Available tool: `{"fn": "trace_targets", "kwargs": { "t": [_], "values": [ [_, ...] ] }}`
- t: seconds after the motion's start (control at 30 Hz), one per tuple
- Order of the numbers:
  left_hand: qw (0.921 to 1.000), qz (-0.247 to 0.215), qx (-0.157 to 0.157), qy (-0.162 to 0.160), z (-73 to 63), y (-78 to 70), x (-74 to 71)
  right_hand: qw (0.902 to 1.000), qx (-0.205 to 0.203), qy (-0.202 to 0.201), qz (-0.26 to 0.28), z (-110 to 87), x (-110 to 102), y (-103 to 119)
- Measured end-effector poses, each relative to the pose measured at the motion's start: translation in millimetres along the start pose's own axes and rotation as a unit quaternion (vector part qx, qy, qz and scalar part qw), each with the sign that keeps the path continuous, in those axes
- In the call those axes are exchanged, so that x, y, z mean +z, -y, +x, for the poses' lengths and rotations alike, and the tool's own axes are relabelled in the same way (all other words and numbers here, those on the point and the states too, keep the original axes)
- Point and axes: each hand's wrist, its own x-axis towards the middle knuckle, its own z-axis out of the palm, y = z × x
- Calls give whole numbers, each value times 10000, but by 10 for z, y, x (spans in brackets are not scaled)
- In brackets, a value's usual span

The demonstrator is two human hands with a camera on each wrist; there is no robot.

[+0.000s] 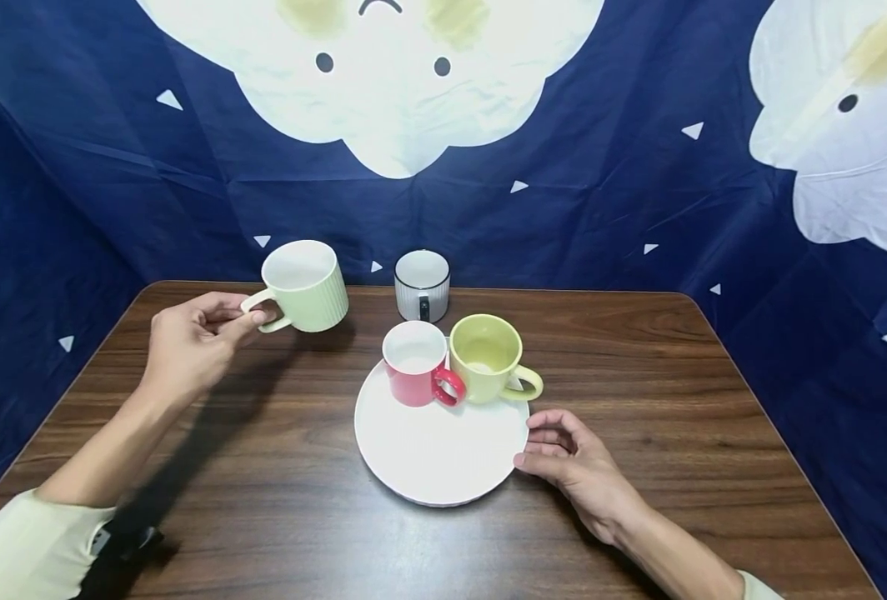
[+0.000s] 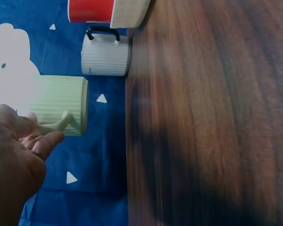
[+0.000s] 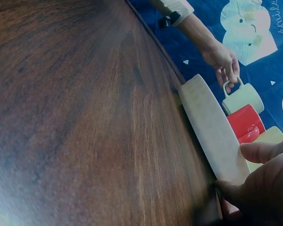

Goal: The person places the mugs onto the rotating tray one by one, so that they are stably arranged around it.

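My left hand (image 1: 192, 342) pinches the handle of a pale green ribbed mug (image 1: 312, 287). The mug hangs upright over the far left of the table, its shadow falling below it. In the left wrist view the thumb and fingers close on that handle. My right hand (image 1: 582, 471) grips the right edge of a round white plate (image 1: 436, 458), thumb and fingers at its rim. On the plate's far half stand a red mug (image 1: 411, 379) with a white inside and a yellow-green mug (image 1: 481, 367), side by side, both handles pointing right.
Behind the plate stands a white ribbed mug (image 1: 421, 287) with a black rim and black handle, close to the far edge of the brown wooden table (image 1: 638, 367). A dark blue cloth (image 1: 608, 208) with white cloud shapes hangs around the table.
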Motion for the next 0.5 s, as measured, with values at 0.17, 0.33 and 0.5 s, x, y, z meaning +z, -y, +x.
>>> {"fn": "trace_targets", "kwargs": {
  "t": [0.17, 0.33, 0.5],
  "values": [
    [9999, -134, 8, 4, -115, -14, -45, 10000, -10, 5, 24, 1, -2, -1],
    [9998, -116, 131, 73, -225, -28, -74, 10000, -16, -1, 19, 6, -5, -8],
    [9992, -297, 221, 162, -305, -65, -90, 10000, -4, -17, -5, 11, -5, -7]
  ]
}}
